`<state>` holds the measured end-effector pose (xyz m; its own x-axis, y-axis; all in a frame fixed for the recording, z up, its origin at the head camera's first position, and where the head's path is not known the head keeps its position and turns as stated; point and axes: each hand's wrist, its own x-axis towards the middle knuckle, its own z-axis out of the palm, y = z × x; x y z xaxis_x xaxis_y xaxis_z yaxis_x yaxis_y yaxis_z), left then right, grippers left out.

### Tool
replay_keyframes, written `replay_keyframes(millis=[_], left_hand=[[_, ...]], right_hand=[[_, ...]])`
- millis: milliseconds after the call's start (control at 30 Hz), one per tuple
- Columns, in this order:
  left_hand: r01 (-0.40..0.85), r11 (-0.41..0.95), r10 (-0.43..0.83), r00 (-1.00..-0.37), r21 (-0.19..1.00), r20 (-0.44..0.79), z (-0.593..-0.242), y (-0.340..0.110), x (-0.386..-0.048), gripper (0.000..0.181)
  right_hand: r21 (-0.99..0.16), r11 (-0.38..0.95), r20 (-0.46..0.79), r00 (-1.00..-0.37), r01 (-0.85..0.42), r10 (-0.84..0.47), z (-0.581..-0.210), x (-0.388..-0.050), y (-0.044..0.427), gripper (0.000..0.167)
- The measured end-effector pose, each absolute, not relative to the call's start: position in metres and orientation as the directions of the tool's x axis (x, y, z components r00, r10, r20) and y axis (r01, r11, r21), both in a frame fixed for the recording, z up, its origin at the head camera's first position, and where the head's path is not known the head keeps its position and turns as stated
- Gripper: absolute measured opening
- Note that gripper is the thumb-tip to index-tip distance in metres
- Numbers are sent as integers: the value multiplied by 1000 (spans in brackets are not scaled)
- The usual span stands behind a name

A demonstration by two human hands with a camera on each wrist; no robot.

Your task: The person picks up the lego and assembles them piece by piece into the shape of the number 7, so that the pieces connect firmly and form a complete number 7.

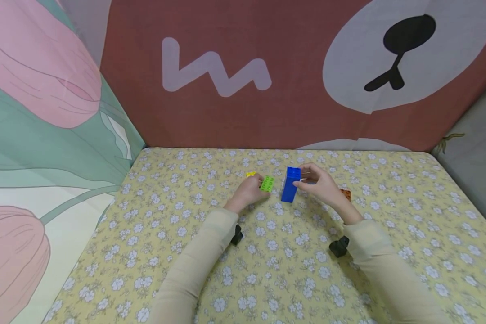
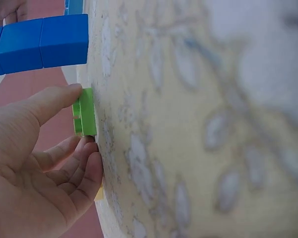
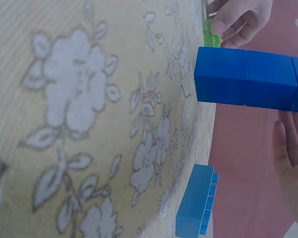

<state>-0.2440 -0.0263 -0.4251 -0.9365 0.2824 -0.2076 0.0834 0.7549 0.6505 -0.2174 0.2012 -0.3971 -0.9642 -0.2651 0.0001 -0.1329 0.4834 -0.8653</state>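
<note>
My left hand (image 1: 249,191) pinches a light-green studded brick (image 1: 267,183) between thumb and fingers, low at the cloth. In the left wrist view, the thumb lies on one end of the green brick (image 2: 88,112) and the fingertips on the other. Right of it stands a tall blue tower (image 1: 290,185), built of several stacked bricks. My right hand (image 1: 320,183) holds the tower's upper part from the right, its thumb across the near face. The right wrist view shows the tower (image 3: 246,78), its upper end cut off by the frame edge.
A yellow brick (image 1: 251,173) lies beyond my left hand. An orange brick (image 1: 346,194) sits partly behind my right wrist. In the right wrist view, a lighter blue brick (image 3: 194,201) rests on the flowered tablecloth (image 1: 267,270). A reddish-brown printed backdrop (image 1: 227,121) borders the far edge.
</note>
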Motion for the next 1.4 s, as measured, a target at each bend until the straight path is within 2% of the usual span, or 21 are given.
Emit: replay_keyframes(millis=[500, 800, 1000, 1267, 1400], left_hand=[[97, 753, 312, -924, 650, -223, -424, -29, -245, 55], [-19, 628, 298, -918, 778, -263, -428, -35, -245, 49], [16, 553, 324, -925, 833, -198, -420, -42, -243, 49], [-2, 447, 265, -955, 895, -134, -400, -52, -239, 51], [31, 388, 271, -959, 921, -81, -391, -52, -237, 50]], right_hand=[[-879, 461, -8, -963, -121, -268, -396, -217, 201, 49], [-886, 446, -2, -960, -128, -280, -395, -215, 200, 49], [-888, 442, -3, -960, -126, -281, -395, -216, 201, 50], [-896, 426, -3, -958, -125, -286, -397, -217, 202, 51], [-894, 430, -4, -958, -125, -287, -398, -217, 203, 53]])
